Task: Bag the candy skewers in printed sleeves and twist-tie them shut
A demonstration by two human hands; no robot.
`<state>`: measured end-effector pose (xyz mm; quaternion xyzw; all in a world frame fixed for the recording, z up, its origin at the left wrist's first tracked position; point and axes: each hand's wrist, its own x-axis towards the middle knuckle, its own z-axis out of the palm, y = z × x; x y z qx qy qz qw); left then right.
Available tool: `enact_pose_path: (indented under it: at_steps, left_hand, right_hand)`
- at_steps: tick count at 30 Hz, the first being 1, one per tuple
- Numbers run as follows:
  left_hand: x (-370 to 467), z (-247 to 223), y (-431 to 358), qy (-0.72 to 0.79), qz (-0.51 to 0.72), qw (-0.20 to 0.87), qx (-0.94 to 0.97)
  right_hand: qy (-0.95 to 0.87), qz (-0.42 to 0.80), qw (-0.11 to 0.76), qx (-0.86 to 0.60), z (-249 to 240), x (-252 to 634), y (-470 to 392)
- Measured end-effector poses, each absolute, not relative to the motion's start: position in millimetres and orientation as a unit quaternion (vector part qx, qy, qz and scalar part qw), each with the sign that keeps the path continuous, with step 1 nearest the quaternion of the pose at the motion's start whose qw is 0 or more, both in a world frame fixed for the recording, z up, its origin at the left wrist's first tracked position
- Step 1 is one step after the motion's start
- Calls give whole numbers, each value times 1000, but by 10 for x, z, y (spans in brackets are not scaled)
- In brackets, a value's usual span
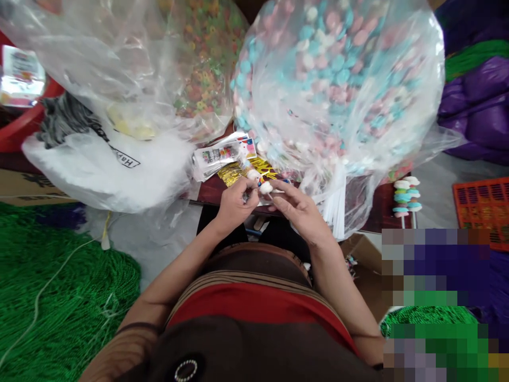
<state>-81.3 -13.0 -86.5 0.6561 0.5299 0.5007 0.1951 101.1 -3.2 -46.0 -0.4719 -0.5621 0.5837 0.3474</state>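
Observation:
Over the near edge of the dark red table, my two hands meet around a small white marshmallow (265, 187), which seems to sit on a thin stick. My left hand (238, 206) has its fingers curled into a pinch just left of it; what lies between those fingertips is hidden. Thumb and fingers of my right hand (298, 209) close on the marshmallow skewer from the right. Just beyond lie gold twist ties (230, 173) and silver printed packets (218, 155). To the right of my right hand is a bundle of white sticks or strips (334, 204).
A large clear bag of pastel marshmallows (338, 69) stands behind my hands, beside a bag of gummy rings (202, 63). White printed bags (139, 164) lie left. Two marshmallow skewers (407, 196) rest at the table's right end, near an orange crate (483, 209). Green cords (59, 297) heap lower left.

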Motion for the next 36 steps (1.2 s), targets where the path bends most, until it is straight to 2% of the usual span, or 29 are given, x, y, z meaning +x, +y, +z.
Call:
enact_pose_path:
  at_steps: [4, 10, 15, 18, 22, 36]
  left_hand:
    - [-849, -890, -194, 547, 484, 214, 648]
    - [-812, -872, -181, 560, 502, 282, 595]
    - [-744, -843, -198, 489, 528, 522, 457]
    - [-700, -847, -198, 446, 545, 605, 372]
    - [-688, -858, -193, 444, 546, 634, 321]
    - [-652, -888, -242, 448, 563, 570, 395]
  right_hand:
    - [-556, 588, 354, -469, -524, 949, -51]
    - [-643, 409, 370, -531, -721, 782, -140]
    - [-707, 283, 399, -510, -682, 814, -149]
    - [-730, 284, 390, -483, -629, 863, -131]
    - [-720, 339, 374, -475, -582, 907, -110]
    - [-740, 227, 327, -542, -655, 849, -183]
